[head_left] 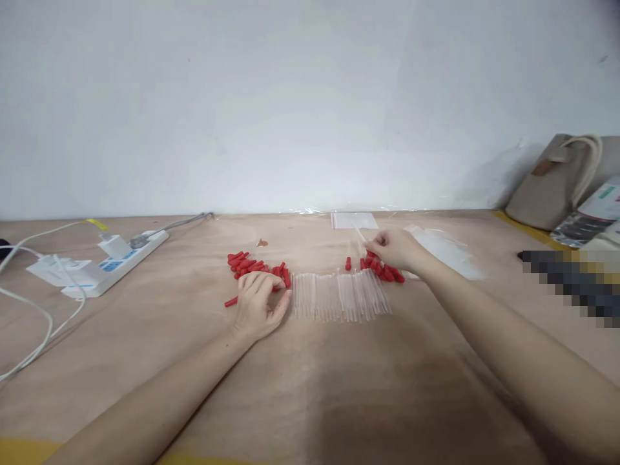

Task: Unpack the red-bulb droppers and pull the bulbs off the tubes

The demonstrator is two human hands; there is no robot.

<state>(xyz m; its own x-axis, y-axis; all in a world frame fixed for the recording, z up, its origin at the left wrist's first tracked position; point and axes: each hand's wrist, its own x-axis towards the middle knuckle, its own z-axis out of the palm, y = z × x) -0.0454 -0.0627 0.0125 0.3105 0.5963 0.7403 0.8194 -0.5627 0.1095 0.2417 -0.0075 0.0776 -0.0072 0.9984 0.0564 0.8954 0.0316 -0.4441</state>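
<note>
My left hand (261, 303) rests on the table with curled fingers, thumb and index tips close together beside a pile of red rubber bulbs (248, 265). Whatever may be between those tips is hidden. A row of clear thin tubes (339, 296) lies side by side just right of it. Beyond the row's right end, my right hand (394, 249) pinches a clear tube (359, 231) that points away from me. Under this hand lies a second cluster of red bulbs (387, 269). One red bulb (348, 263) with a clear tube on it lies just left.
A white power strip (121, 265) with chargers and cables occupies the left. Small clear bags (445, 252) lie past my right forearm, and a zip bag (354, 221) is near the wall. A beige bag (542, 184) and a blurred dark object (571, 281) are at right.
</note>
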